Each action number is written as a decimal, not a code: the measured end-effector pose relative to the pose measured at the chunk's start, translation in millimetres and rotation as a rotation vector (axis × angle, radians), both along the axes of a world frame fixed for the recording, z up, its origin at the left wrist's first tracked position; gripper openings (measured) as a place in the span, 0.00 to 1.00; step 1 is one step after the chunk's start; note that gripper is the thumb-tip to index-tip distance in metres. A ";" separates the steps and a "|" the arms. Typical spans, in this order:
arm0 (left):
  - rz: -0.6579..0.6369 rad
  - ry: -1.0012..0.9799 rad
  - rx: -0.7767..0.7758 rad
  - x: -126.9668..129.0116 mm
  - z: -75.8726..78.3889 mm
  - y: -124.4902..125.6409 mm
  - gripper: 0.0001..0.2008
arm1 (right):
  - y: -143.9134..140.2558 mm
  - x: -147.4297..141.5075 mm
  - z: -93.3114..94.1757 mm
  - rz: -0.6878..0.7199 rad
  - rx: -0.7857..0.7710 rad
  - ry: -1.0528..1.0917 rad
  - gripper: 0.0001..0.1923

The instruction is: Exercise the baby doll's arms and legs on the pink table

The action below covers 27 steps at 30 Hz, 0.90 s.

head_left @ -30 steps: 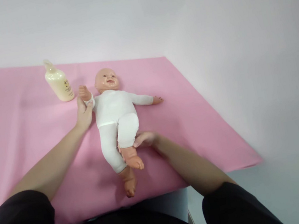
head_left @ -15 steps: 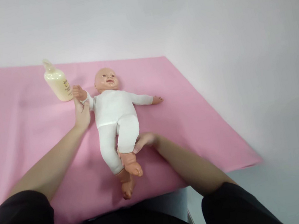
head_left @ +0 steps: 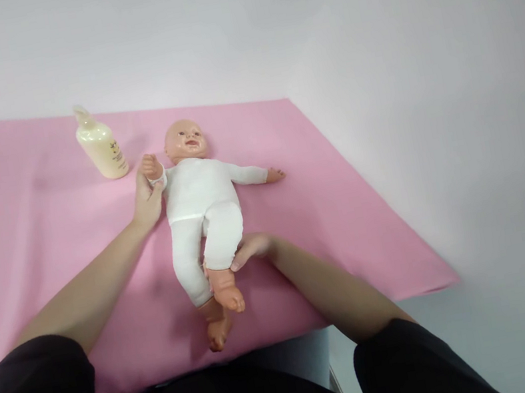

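Note:
A baby doll [head_left: 199,197] in a white suit lies on its back on the pink cloth [head_left: 40,263], head toward the wall. My left hand [head_left: 146,200] grips the doll's raised arm at the wrist. My right hand [head_left: 249,248] holds the doll's bent leg near the ankle, lifting that foot over the other leg. The doll's other arm lies stretched out to the right on the cloth.
A cream lotion bottle [head_left: 100,147] with a pump top stands just left of the doll's head. The pink cloth ends at the table's right edge [head_left: 375,203] and near edge. A white wall rises behind.
The doll's held arm swung out toward the bottle and came back toward its head. The doll's legs and lower body have shifted slightly left; my right hand stays at the ankle.

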<state>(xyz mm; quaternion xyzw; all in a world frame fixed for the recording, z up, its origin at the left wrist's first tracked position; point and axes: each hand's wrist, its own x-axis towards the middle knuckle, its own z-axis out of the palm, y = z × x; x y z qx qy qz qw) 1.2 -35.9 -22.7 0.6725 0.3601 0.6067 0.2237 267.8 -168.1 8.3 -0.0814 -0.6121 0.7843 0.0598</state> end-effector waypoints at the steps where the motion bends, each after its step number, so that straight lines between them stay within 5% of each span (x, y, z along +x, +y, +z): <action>1: 0.001 0.016 0.015 1.1 1.2 -1.0 0.28 | 0.5 0.0 1.1 0.015 -0.026 0.001 0.35; 10: -0.006 0.101 0.087 6.8 13.0 -9.7 0.26 | 1.8 0.7 6.0 0.023 -0.089 0.027 0.30; 27: -0.046 0.172 0.067 5.2 10.0 -8.6 0.28 | 3.5 2.5 -2.2 -0.016 -0.100 -0.012 0.29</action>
